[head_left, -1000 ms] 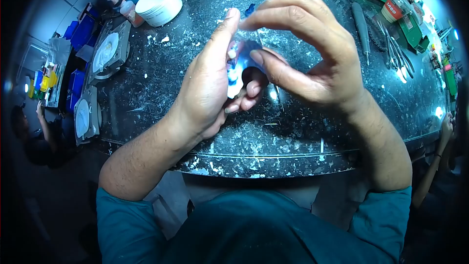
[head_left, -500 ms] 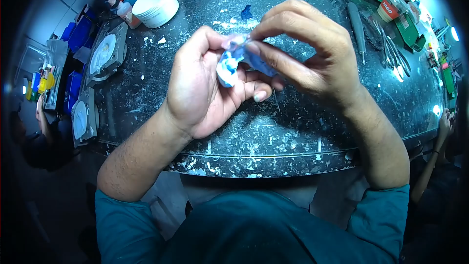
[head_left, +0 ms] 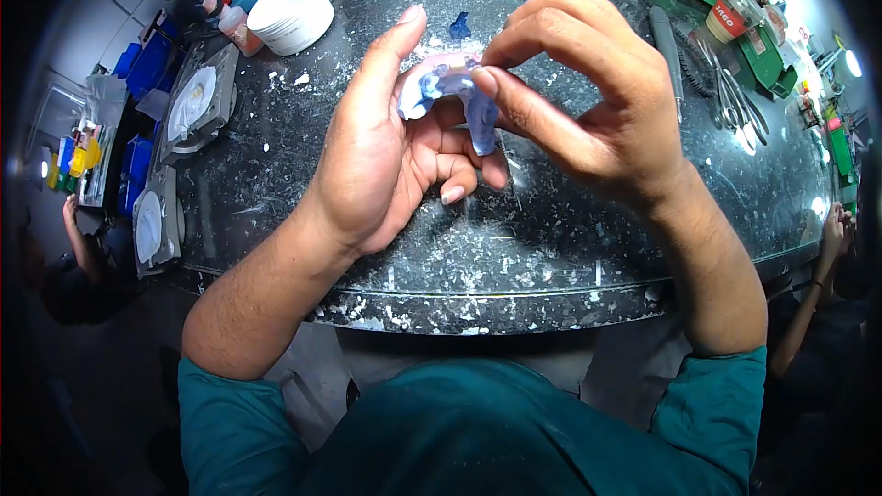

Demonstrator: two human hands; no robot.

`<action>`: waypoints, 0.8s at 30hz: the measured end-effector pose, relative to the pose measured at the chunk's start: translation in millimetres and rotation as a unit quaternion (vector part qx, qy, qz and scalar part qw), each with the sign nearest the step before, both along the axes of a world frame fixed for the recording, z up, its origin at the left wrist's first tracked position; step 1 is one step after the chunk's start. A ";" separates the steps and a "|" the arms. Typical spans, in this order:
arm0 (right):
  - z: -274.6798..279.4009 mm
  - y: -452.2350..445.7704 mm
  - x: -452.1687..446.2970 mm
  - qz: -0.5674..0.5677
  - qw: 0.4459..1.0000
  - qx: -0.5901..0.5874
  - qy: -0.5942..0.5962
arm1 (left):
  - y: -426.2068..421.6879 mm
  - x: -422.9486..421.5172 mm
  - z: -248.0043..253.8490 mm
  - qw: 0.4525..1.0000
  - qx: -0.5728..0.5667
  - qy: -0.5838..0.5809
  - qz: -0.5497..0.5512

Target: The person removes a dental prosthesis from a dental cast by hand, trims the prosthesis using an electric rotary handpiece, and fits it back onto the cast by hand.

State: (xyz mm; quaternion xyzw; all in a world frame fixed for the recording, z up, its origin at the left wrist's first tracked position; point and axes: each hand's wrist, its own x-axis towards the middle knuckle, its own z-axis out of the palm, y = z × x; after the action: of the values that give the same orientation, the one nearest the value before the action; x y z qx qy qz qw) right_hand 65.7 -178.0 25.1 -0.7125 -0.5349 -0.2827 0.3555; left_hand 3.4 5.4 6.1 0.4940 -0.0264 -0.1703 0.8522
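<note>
A horseshoe-shaped blue and white dental piece [head_left: 447, 83] with a pinkish far edge is between my two hands. My left hand [head_left: 367, 142] is palm up beneath it, its fingers partly curled under and behind the piece, its thumb lifted away. Thumb and index finger of my right hand [head_left: 588, 92] pinch the piece at its upper right edge. One blue leg of the horseshoe points down toward me.
A white tub [head_left: 292, 14] stands at the back left, near plaster-filled metal flasks [head_left: 195, 106]. On the right lie a handpiece [head_left: 663, 46], scissor-like tools [head_left: 735, 101] and green bins [head_left: 770, 60]. Blue scraps [head_left: 460, 26] and white crumbs dot the dark bench. Other people work at both sides.
The dental piece has been turned so its horseshoe shape faces me and its legs point down. My left thumb has come off it and now points up; my right fingers still pinch it.
</note>
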 end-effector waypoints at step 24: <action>8.3 -5.6 -3.3 0.005 0.997 -0.070 -0.039 | -1.9 -3.9 6.6 0.994 0.102 -0.034 0.031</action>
State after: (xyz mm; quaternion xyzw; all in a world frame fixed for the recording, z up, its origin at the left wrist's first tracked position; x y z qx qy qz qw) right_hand 62.4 -183.6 33.4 -0.7213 -0.5705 -0.2700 0.2853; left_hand -0.4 3.5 12.7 0.5847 -0.0225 -0.1290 0.8006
